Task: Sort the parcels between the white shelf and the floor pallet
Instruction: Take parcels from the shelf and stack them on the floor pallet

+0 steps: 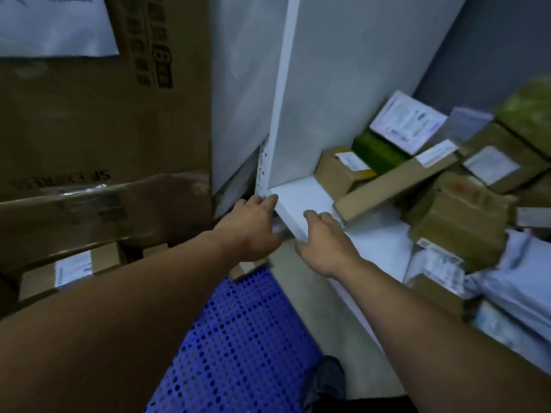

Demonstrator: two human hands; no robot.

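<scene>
My left hand (250,225) and right hand (322,242) touch the smooth white shelf (301,192) edge, fingers relaxed. Boxy cardboard parcels (459,216) crowd its right; the perforated blue pallet (238,338) lies nearer.

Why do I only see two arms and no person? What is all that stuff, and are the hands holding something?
The camera sits on the person's head and looks down, so you see only their arms, as if through their eyes. There is just this one picture. The left hand and the right hand both touch the front edge of the white shelf. Neither holds a parcel. On the shelf lie parcels: a long flat brown box, a green box, other brown boxes and grey mailing bags. Down on the floor is the blue pallet, full of little holes. Big cardboard boxes stand at the left.
</scene>
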